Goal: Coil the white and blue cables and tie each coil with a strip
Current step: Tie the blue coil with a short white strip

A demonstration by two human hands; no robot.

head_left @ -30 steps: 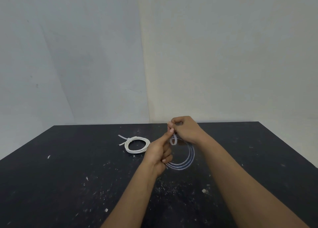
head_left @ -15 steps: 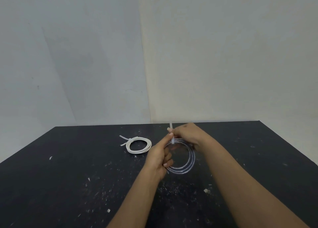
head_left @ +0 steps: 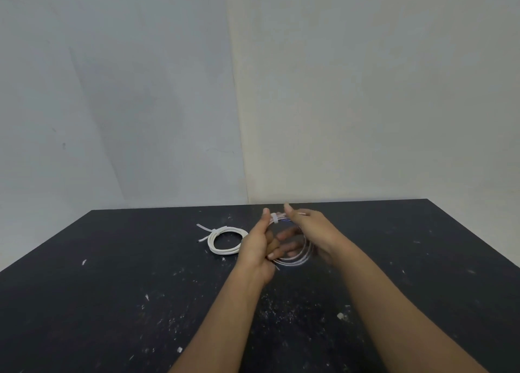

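Near the black tabletop's [head_left: 112, 288] far edge, the blue cable [head_left: 306, 256] is gripped by the left hand [head_left: 254, 250], its strip [head_left: 274, 218] just tightened and released by the opened right hand [head_left: 312, 229], so, with the white cable [head_left: 225, 240] tied beside it, little seems left.

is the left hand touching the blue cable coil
Touching: the head view shows the left hand curled round the blue cable coil.

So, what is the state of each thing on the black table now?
White round cable coil: tied, untouched.
Blue round cable coil: held in both hands, thin white strip wrapped round it.
Left hand: grips the blue coil.
Right hand: at the strip, grip blurred.
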